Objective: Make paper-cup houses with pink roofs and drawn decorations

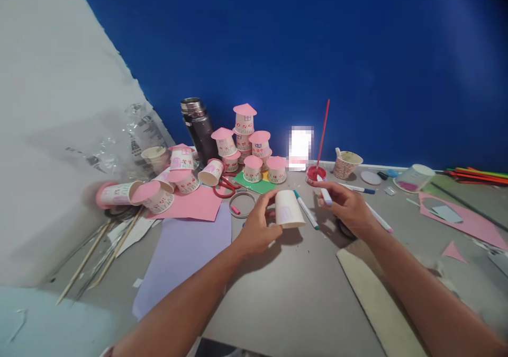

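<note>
My left hand (260, 224) is closed around the side of a white paper cup (289, 208), turned upside down with a faint purple drawn patch on it. Held between the fingers of my right hand (347, 204) is a marker pen (326, 196), its pale lilac end pointing toward the cup but apart from it. A teal-tipped marker (306, 210) lies on the table just right of the cup. Behind my hands stand several decorated paper-cup houses (244, 119) with pink cone roofs, some stacked. Part of the right-hand marker is hidden by the fingers.
A dark flask (198, 129) stands by the blue wall. Red-handled scissors (225, 187), a tape roll (243, 205) and a purple sheet (190, 256) lie left. A red paint pot (316, 175), a patterned cup (346, 165) and pink paper scraps (482, 225) lie right.
</note>
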